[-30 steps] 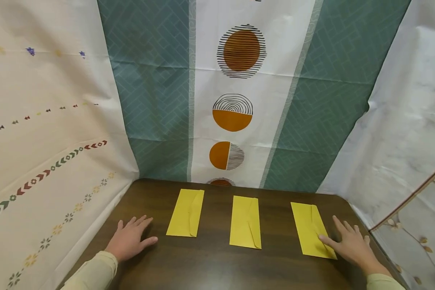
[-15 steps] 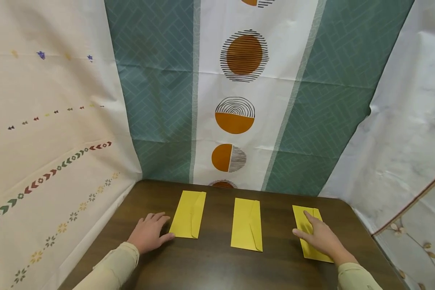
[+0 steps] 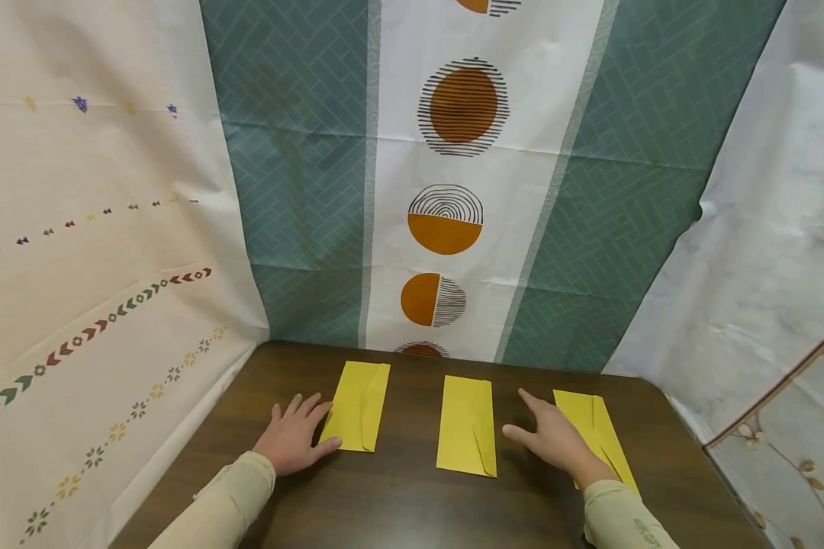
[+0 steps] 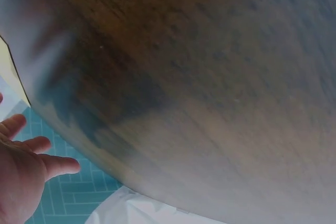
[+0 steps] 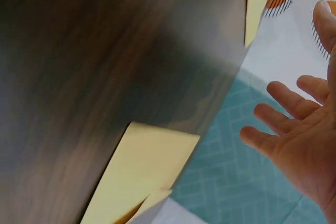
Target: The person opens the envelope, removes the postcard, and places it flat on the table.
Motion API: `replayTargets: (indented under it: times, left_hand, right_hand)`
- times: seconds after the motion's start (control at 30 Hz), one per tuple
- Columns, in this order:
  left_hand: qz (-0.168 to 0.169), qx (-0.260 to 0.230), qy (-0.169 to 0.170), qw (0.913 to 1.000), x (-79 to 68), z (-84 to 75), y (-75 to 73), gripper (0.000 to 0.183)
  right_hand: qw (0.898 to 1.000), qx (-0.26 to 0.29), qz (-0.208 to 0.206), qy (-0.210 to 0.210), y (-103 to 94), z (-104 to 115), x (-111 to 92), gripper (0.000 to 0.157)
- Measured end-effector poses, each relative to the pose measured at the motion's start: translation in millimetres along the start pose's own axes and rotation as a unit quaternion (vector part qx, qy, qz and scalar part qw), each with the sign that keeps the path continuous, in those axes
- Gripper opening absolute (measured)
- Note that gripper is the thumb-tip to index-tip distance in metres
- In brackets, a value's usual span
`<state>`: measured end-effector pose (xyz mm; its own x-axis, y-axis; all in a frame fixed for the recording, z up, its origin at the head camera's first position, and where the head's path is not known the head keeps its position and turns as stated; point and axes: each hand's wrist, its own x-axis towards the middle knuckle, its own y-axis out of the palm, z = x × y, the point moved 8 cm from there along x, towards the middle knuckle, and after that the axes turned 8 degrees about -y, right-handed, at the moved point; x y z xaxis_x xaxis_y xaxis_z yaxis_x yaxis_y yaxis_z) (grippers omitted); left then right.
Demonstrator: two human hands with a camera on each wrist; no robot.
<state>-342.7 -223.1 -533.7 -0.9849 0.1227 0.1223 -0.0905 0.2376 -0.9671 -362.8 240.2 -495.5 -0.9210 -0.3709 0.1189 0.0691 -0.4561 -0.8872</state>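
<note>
I see middle envelope (image 3: 467, 425) just left of right hand (image 3: 555, 441), nearer one; long axis toward far edge of table (image 3: 412, 509). Left hand (image 3: 291, 442) at left envelope (image 3: 358, 408). Both hands' fingers spread, holding nothing.

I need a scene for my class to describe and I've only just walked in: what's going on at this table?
Three yellow envelopes lie in a row on a dark table, in front of a person. The left hand, fingers spread, is at the left edge of the left envelope; whether it touches is unclear. The right hand hovers between the middle envelope and the right envelope. Neither hand grips anything.
</note>
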Motion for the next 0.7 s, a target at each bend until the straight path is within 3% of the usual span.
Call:
replayTargets:
  times: [0.4,0.7]
  left_hand:
    - [0.036,0.004,-0.006,0.9993,0.3,1.7,19.2,0.075]
    - [0.063,-0.010,-0.015,0.9978,-2.7,-0.3,22.9,0.072]
  right_hand:
    - [1.000,0.006,-0.002,-0.014,16.6,29,19,0.090]
    - [1.000,0.015,0.000,-0.017,27.1,45,25,0.087]
